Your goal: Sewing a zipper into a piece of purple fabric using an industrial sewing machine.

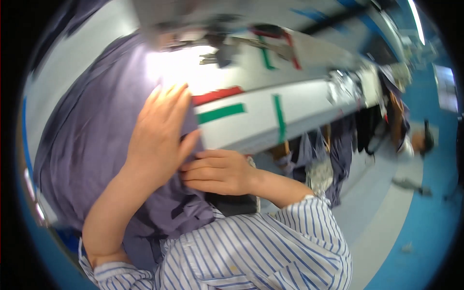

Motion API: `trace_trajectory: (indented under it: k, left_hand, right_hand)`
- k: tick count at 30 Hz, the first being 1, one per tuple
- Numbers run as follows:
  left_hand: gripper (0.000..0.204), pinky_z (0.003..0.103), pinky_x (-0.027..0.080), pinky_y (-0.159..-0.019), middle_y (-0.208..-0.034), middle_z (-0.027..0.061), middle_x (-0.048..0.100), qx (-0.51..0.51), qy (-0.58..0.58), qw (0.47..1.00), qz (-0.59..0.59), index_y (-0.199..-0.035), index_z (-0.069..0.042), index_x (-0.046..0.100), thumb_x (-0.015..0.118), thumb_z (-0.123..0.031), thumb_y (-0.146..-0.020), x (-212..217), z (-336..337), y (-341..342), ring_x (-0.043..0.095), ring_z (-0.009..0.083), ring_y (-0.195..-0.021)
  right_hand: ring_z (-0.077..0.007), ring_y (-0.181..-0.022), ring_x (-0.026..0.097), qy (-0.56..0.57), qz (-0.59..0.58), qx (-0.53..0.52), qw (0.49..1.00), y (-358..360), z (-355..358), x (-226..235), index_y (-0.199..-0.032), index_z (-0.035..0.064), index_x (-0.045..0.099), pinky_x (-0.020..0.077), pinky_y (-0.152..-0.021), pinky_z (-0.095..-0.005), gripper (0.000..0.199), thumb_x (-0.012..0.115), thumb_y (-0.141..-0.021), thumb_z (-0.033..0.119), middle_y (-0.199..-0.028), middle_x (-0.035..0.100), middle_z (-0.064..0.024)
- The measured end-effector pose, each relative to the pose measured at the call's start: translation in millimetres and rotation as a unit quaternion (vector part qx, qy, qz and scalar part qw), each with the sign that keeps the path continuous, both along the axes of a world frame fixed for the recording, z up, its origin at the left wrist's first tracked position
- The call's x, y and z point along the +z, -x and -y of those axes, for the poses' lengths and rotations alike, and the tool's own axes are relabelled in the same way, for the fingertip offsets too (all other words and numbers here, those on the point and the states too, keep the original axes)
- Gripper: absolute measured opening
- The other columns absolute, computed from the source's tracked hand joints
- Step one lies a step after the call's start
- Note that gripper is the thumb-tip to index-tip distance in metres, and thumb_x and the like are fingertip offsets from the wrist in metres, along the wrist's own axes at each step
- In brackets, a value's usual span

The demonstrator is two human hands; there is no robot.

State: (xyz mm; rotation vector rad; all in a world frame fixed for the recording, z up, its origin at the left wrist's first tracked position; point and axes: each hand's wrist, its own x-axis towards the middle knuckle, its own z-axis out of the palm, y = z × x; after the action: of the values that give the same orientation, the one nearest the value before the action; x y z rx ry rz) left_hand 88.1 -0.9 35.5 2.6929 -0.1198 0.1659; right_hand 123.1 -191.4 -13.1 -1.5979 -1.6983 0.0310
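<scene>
A large purple-grey fabric piece [92,125] is spread over the left of the white work table and bunches toward my lap. My left hand [162,128] lies flat on it near its right edge, fingers stretched toward the bright lamp spot and thumb out to the side. Just below and to the right, my right hand [217,172] has its fingers bent over the fabric's edge, its thumb hidden. Ahead of my left fingertips are the blurred metal parts of what looks like a sewing machine [210,55], lit strongly.
Red tape [217,95] and green tape [221,113] mark the table to the right of the fabric. Purple and black garments [342,154] hang beyond the table's edge. Another person [418,142] is at the far right. Crumpled, shiny clear wrapping [342,87] sits along the table's far end.
</scene>
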Motion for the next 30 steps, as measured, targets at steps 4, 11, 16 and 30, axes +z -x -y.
trace_trajectory:
  k: [4, 11, 16, 30]
  left_hand:
    - [0.07, 0.045, 0.025, -0.116, -0.146, 0.0148, 0.042, -0.065, -0.064, 0.996, 0.026, -0.14, -0.001, 0.042, 0.069, -0.017, -0.077, -9.8, -0.1, 7.0, 0.036, 0.0293, -0.138]
    - [0.07, 0.047, 0.022, -0.117, -0.147, 0.0123, 0.042, -0.033, -0.084, 0.996, 0.027, -0.142, -0.005, 0.042, 0.068, -0.015, -0.078, -43.5, 6.0, 27.1, 0.035, 0.029, -0.139]
    - [0.063, 0.047, 0.025, -0.115, -0.143, 0.0133, 0.046, -0.061, -0.151, 0.985, 0.063, -0.139, -0.003, 0.046, 0.065, -0.011, -0.08, -27.4, 6.1, 25.2, 0.04, 0.0304, -0.136]
    - [0.036, 0.028, 0.055, -0.073, -0.097, 0.0062, 0.068, 0.132, 0.587, 0.754, -0.264, -0.111, 0.001, 0.065, 0.049, -0.03, -0.101, 7.0, 55.5, 9.6, 0.067, 0.0138, -0.088]
  right_hand:
    - [-0.025, -0.097, 0.067, -0.009, 0.064, -0.187, 0.98, -26.8, 53.7, 16.5, -0.099, 0.0054, 0.067, 0.0545, -0.083, -0.0336, 0.021, 0.07, -0.079, 0.008, -0.105, 0.069, -0.0093]
    - [-0.025, -0.078, 0.065, -0.027, 0.053, -0.615, 0.786, -139.4, 207.2, -0.9, -0.103, 0.005, 0.065, 0.0509, -0.069, -0.0311, 0.024, 0.072, -0.08, 0.003, -0.093, 0.065, -0.0102]
    - [-0.0264, -0.078, 0.066, -0.044, 0.04, -0.666, 0.743, -158.3, 206.3, 5.3, -0.09, 0.0026, 0.067, 0.0522, -0.067, -0.0345, 0.01, 0.071, -0.081, 0.002, -0.089, 0.067, -0.0109]
    - [-0.0176, -0.07, 0.063, -0.101, -0.136, -0.272, 0.947, -12.0, 38.1, 36.1, -0.102, 0.0044, 0.066, 0.0484, -0.056, -0.0263, 0.033, 0.077, -0.07, 0.001, -0.097, 0.065, -0.0088]
